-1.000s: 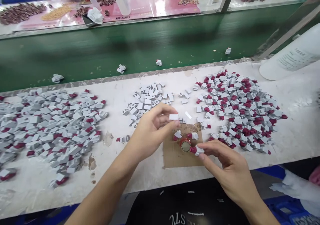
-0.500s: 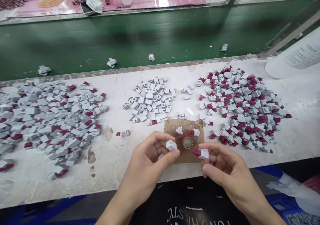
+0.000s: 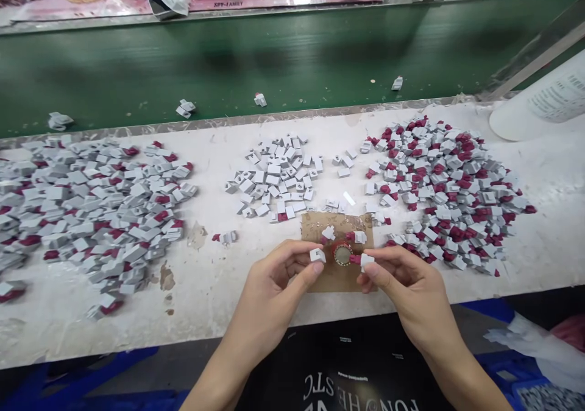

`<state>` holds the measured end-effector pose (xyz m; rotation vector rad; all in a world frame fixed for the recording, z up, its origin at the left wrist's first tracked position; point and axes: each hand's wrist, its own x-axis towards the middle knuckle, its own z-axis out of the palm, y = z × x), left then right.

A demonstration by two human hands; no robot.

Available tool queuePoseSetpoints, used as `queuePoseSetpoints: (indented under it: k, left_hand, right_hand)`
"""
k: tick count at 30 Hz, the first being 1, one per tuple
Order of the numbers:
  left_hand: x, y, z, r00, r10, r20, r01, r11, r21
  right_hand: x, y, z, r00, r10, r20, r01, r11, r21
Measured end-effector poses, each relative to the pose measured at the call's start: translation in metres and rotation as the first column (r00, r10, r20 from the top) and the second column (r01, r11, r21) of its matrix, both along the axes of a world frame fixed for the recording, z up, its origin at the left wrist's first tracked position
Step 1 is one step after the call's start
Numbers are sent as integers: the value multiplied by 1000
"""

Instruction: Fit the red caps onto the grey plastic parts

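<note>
Between thumb and fingers my left hand point(image 3: 278, 283) pinches a small grey plastic block point(image 3: 317, 255) with a notch in its face. My right hand point(image 3: 404, 280) grips a grey and maroon plastic piece point(image 3: 364, 260), its maroon end pointing left toward the block. The two parts are apart. Behind them, on a brown cardboard sheet point(image 3: 315, 283), sits a round bottle cap point(image 3: 343, 254) with a beaded-looking rim and a dull disc inside. Two more grey and maroon pieces, one on the left point(image 3: 328, 234) and one on the right point(image 3: 357, 237), lie at its far side.
A heap of grey blocks point(image 3: 276, 173) lies mid-table, between a left pile of grey and maroon pieces point(image 3: 91, 210) and a right pile point(image 3: 443, 192). A white bottle point(image 3: 539, 97) lies tilted at right. Beyond runs a green belt point(image 3: 228, 52) carrying several stray pieces.
My right hand has turned its piece and closed its thumb on it, bringing it slightly left and up. My left hand's block has tilted. Stray pieces on the belt have shifted left.
</note>
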<state>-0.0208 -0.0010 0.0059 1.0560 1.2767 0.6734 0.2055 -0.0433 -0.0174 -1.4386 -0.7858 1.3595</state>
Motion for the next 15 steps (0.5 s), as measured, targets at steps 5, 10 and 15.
queuePoseSetpoints:
  k: [5, 10, 15]
  left_hand:
    - [4, -2, -7, 1000, -5, 15, 4, 999, 53]
    - [7, 2, -9, 1000, 11, 22, -13, 996, 90]
    - [16, 12, 1, 993, -67, 101, 54, 990, 131]
  right_hand:
    - [-2, 1, -8, 995, 19, -93, -23, 999, -45]
    - [-1, 0, -7, 996, 14, -93, -18, 999, -41]
    - [2, 6, 1, 985, -11, -171, 6, 1000, -31]
